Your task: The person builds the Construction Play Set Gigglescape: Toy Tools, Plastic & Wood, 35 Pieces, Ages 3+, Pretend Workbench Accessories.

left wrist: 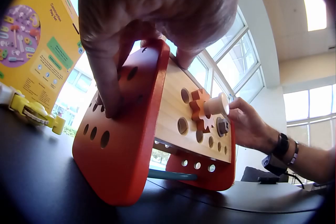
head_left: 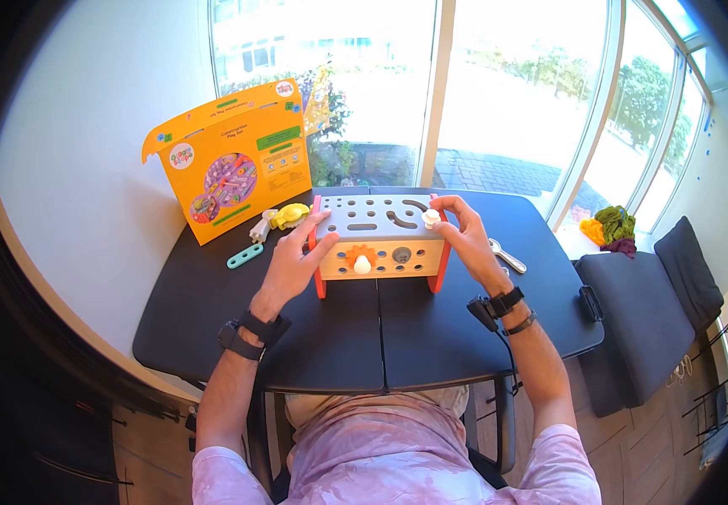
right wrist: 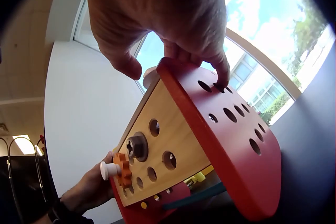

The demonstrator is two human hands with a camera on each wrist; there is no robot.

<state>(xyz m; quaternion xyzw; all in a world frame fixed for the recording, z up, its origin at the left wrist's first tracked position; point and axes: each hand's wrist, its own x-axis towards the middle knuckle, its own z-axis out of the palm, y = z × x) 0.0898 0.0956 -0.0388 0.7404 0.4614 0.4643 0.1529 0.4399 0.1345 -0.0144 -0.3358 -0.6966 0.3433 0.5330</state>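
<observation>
A toy workbench (head_left: 381, 257) with a grey slotted top, wooden front and red side panels stands on the black table. My left hand (head_left: 290, 263) grips its left end, fingers over the outside of the red panel (left wrist: 118, 145) and thumb toward the front. At the top's right end, my right hand (head_left: 463, 236) has thumb and forefinger around a white knob (head_left: 431, 218) by the curved slot. One finger of that hand rests on the right red panel (right wrist: 231, 140). On the front sit an orange gear (left wrist: 198, 109) with a white bolt (head_left: 363, 265) and a grey screw (right wrist: 137, 147).
Left of the bench lie a teal slotted strip (head_left: 245, 256) and yellow and white toy pieces (head_left: 290, 217). An orange box (head_left: 238, 160) stands behind them. A toy wrench (head_left: 508, 256) lies to the right. A dark chair (head_left: 641, 311) stands beyond the table's right edge.
</observation>
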